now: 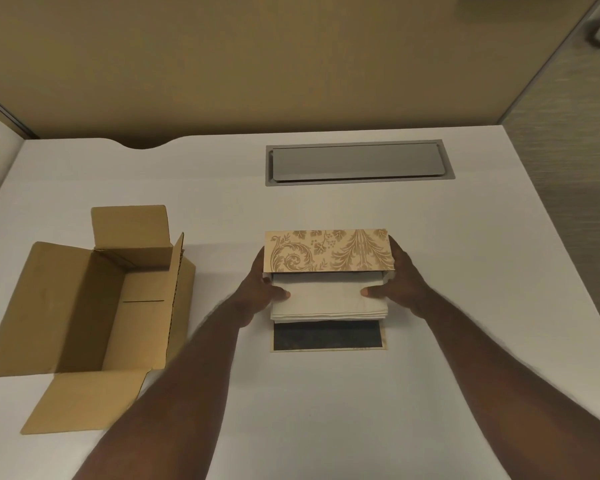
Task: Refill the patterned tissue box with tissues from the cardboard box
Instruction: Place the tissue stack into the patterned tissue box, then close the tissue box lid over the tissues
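Observation:
The patterned tissue box (pixel 328 250), tan with a leaf scroll print, is at the table's middle with its near side toward me. A white stack of tissues (pixel 326 299) sticks out of that side, partly inside. My left hand (pixel 260 289) grips the stack's left end and my right hand (pixel 400 282) grips its right end, thumbs on top, fingers beside the box. Below the stack a dark flat panel (pixel 327 335) lies on the table. The open cardboard box (pixel 94 299) lies at the left and looks empty inside.
A grey metal cable hatch (pixel 359 162) is set into the white table (pixel 465 341) behind the tissue box. A tan partition wall runs along the back edge. The cardboard box's flaps spread out toward the table's front left.

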A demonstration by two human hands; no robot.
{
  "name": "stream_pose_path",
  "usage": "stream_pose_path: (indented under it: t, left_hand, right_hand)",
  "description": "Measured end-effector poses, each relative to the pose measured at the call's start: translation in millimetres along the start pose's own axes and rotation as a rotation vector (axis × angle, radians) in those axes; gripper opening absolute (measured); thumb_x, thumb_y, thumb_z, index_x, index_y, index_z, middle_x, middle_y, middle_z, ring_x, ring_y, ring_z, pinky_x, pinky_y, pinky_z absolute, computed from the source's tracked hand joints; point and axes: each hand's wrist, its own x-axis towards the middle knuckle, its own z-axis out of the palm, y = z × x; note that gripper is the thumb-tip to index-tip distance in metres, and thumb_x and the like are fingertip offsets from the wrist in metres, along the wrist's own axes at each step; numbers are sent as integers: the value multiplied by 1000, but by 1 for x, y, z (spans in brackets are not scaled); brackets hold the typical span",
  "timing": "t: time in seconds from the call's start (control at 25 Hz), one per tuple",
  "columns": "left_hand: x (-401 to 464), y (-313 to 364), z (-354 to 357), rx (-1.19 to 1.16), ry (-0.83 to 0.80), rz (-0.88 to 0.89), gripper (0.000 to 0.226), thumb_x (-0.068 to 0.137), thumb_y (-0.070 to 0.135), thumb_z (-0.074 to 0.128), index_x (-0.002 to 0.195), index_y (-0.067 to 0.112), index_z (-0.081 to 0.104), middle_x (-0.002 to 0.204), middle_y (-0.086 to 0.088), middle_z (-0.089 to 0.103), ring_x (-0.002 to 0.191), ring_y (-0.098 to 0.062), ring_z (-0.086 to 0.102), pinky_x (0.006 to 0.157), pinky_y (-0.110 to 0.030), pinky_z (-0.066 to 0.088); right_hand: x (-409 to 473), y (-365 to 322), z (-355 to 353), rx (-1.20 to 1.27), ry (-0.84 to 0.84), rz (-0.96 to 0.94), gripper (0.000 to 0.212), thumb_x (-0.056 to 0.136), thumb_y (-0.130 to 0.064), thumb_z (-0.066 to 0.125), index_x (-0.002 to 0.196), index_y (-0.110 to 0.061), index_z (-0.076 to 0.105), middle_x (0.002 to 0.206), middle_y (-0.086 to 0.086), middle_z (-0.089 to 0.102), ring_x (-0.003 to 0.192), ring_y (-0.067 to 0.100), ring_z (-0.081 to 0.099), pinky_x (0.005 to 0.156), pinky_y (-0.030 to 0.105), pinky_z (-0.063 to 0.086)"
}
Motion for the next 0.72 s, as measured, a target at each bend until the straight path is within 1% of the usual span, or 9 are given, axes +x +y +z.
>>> stream_pose_path:
  t: [0.08,0.16,0.28,0.4,0.48,0.52,0.6,0.64,0.72]
  left_hand:
    - [3,-4,-3,-16,-47,7,105,67,-22,62,145,40,29,132,8,57,120,-15,50,91,-31,49]
    - [5,-7,-5,-22,-50,9,112,62,-17,65,146,45,26,137,7,54,123,-19,47,94,-36,49]
    - [7,-6,-6,0,-49,29,115,59,-15,66,147,45,22,139,5,53,126,-21,47,100,-43,47]
    - [9,-1,-6,6,-50,37,113,65,-27,63,149,37,20,135,6,54,119,-10,50,91,-33,51]
    - [10,1,-7,23,-47,49,111,62,-25,66,145,33,20,131,7,53,120,-10,51,85,-30,53]
    - [10,1,-8,40,-43,66,110,59,-21,69,143,31,20,130,6,52,123,-14,50,83,-30,54]
    - [9,-2,-8,82,-26,108,106,58,-18,74,138,28,21,128,2,52,126,-19,50,81,-27,55]
    - [6,-3,-8,100,-11,133,104,60,-19,75,136,30,23,128,0,53,125,-19,52,80,-26,55]
    - [-1,-8,-5,138,30,209,99,64,-15,76,131,40,28,127,-5,56,118,-17,57,81,-27,56]
  right_hand:
    - [2,-2,-1,61,-59,41,113,54,8,89,146,-27,33,134,-7,57,125,8,52,93,29,51]
    - [2,-1,-1,111,-98,62,115,58,13,85,148,-29,27,138,-6,54,128,15,49,81,16,50]
    - [3,-1,-3,114,-165,85,117,64,16,80,150,-32,18,143,-6,46,129,15,43,77,13,45]
    - [5,0,-5,83,-180,87,122,62,15,81,151,-33,13,143,-6,44,127,15,44,80,17,44]
    - [5,1,-4,32,-126,58,120,57,12,85,148,-29,17,139,-5,47,126,15,47,84,21,48]
    - [5,0,-4,-22,-89,21,116,55,8,88,143,-26,21,134,-6,49,125,14,49,86,19,47]
    - [2,0,-4,-147,-1,-89,110,50,-3,94,134,-26,27,124,-8,51,116,5,54,83,8,44]
    - [-1,2,-2,-192,49,-129,108,48,-10,96,132,-26,30,122,-8,52,110,1,56,80,5,44]
    - [-12,6,2,-241,133,-169,105,51,-21,95,135,-26,33,128,-5,54,105,3,59,81,7,46]
